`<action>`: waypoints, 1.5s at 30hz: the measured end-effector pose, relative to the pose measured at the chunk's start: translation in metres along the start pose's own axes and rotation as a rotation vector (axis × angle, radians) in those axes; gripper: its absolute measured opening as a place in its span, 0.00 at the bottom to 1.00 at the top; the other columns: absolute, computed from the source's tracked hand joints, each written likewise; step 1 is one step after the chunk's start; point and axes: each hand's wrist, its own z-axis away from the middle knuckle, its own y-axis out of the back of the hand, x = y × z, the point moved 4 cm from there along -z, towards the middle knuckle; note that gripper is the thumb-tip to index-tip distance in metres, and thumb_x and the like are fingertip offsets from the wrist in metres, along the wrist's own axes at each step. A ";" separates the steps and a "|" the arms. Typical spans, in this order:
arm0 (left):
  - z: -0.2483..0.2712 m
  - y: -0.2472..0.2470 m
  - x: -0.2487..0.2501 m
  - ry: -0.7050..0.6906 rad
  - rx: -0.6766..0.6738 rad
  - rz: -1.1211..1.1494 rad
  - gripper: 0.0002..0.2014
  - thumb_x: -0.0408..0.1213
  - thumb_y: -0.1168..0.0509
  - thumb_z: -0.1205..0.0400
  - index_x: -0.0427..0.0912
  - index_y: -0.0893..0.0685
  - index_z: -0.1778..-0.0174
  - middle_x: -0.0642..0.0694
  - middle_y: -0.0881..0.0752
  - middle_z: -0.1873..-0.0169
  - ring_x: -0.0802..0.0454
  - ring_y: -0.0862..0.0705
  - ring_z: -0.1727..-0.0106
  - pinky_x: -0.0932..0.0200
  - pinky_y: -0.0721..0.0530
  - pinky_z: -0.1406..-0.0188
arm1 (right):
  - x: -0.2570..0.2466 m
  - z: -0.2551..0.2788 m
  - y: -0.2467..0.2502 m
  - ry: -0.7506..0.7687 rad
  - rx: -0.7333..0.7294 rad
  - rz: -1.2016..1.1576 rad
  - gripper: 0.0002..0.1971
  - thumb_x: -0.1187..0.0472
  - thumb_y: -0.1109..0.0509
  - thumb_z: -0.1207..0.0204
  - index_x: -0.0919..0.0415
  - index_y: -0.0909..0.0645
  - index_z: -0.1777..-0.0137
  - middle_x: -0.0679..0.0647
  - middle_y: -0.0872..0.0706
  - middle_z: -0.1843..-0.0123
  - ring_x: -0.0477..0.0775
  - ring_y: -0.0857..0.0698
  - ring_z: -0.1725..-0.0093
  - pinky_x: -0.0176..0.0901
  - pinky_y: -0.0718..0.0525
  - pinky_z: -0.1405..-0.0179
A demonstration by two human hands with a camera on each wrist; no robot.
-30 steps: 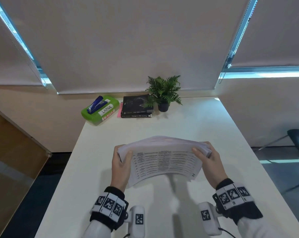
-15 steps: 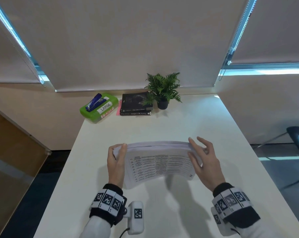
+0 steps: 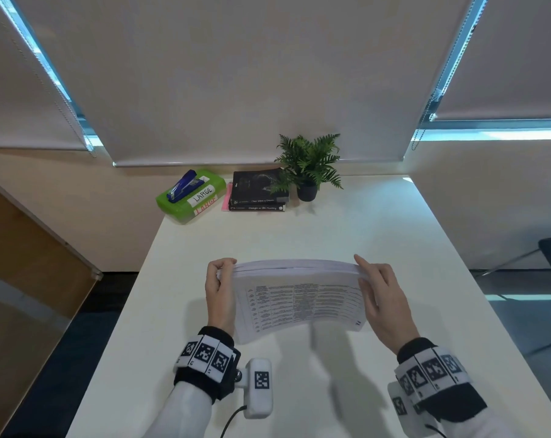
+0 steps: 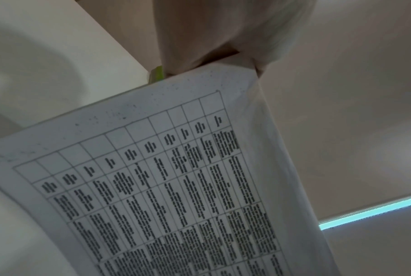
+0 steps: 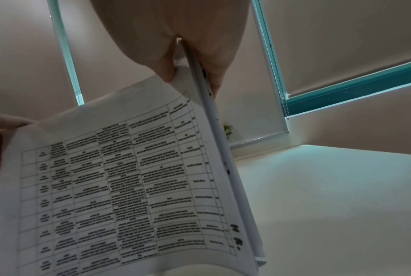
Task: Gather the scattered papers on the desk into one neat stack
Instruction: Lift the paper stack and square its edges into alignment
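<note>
Both hands hold the paper stack (image 3: 299, 298) upright on its long edge at the near middle of the tabletop (image 3: 394, 235). Left hand (image 3: 219, 292) curls round the left end; right hand (image 3: 384, 298) pinches the right end between thumb and straight fingers.

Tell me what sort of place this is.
Probably an office or study room: a long white desk set against roller-blind windows, with a blue stapler on a green plastic box, stacked black books and printed table sheets.
</note>
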 end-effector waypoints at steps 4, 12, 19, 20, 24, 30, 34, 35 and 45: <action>-0.001 0.001 -0.002 -0.031 0.049 -0.032 0.07 0.43 0.34 0.19 0.47 0.25 0.59 0.52 0.19 0.63 0.55 0.22 0.65 0.68 0.22 0.73 | -0.001 -0.002 0.000 -0.024 -0.036 -0.007 0.22 0.66 0.38 0.19 0.56 0.28 0.26 0.47 0.29 0.46 0.37 0.28 0.52 0.26 0.30 0.52; -0.008 0.001 -0.002 -0.110 0.045 -0.090 0.07 0.40 0.34 0.20 0.49 0.24 0.64 0.54 0.19 0.62 0.54 0.22 0.62 0.62 0.25 0.65 | -0.002 -0.003 0.006 -0.002 -0.055 0.013 0.21 0.66 0.37 0.20 0.53 0.26 0.27 0.45 0.26 0.46 0.38 0.26 0.53 0.26 0.30 0.54; -0.010 0.000 -0.001 -0.104 -0.075 -0.055 0.05 0.39 0.33 0.20 0.47 0.24 0.54 0.52 0.19 0.60 0.55 0.20 0.63 0.70 0.20 0.70 | 0.000 -0.005 0.002 -0.050 -0.109 0.017 0.19 0.62 0.44 0.17 0.50 0.30 0.28 0.49 0.28 0.53 0.45 0.24 0.59 0.31 0.29 0.64; -0.011 0.002 -0.003 -0.103 -0.122 -0.076 0.11 0.38 0.31 0.22 0.47 0.24 0.49 0.50 0.19 0.57 0.54 0.19 0.60 0.67 0.19 0.65 | 0.000 -0.006 0.001 -0.067 -0.124 0.013 0.18 0.62 0.45 0.17 0.51 0.29 0.28 0.49 0.29 0.53 0.44 0.24 0.58 0.32 0.30 0.64; -0.015 0.014 -0.010 -0.100 -0.266 -0.174 0.18 0.29 0.27 0.26 0.42 0.25 0.43 0.48 0.18 0.54 0.57 0.17 0.59 0.66 0.18 0.64 | -0.001 -0.011 0.001 -0.118 -0.166 0.019 0.14 0.63 0.43 0.17 0.57 0.24 0.34 0.48 0.29 0.51 0.46 0.24 0.60 0.33 0.30 0.61; -0.019 0.013 -0.019 -0.117 -0.296 -0.164 0.11 0.37 0.30 0.24 0.43 0.26 0.54 0.48 0.18 0.61 0.65 0.18 0.66 0.72 0.20 0.68 | -0.002 -0.018 0.002 -0.080 -0.194 0.055 0.11 0.63 0.43 0.17 0.59 0.22 0.39 0.44 0.25 0.51 0.47 0.23 0.58 0.25 0.31 0.62; -0.019 0.017 -0.032 -0.009 -0.324 -0.167 0.20 0.38 0.29 0.24 0.41 0.26 0.38 0.47 0.15 0.49 0.52 0.15 0.48 0.62 0.18 0.55 | -0.009 -0.021 0.003 -0.107 -0.218 0.113 0.10 0.62 0.42 0.17 0.59 0.22 0.41 0.47 0.22 0.51 0.54 0.19 0.55 0.34 0.28 0.58; -0.018 0.017 -0.032 -0.002 -0.317 -0.178 0.18 0.34 0.31 0.22 0.40 0.25 0.37 0.46 0.15 0.48 0.48 0.16 0.46 0.62 0.18 0.55 | -0.011 -0.023 0.004 -0.110 -0.241 0.191 0.10 0.61 0.43 0.18 0.58 0.23 0.42 0.49 0.19 0.51 0.56 0.18 0.53 0.42 0.27 0.53; 0.018 -0.038 0.044 -0.508 -0.565 -0.505 0.09 0.40 0.34 0.20 0.39 0.22 0.49 0.46 0.14 0.59 0.50 0.17 0.57 0.57 0.20 0.56 | -0.070 -0.068 0.016 -0.034 -0.663 0.233 0.09 0.56 0.29 0.30 0.46 0.25 0.53 0.46 0.19 0.65 0.54 0.21 0.63 0.40 0.27 0.68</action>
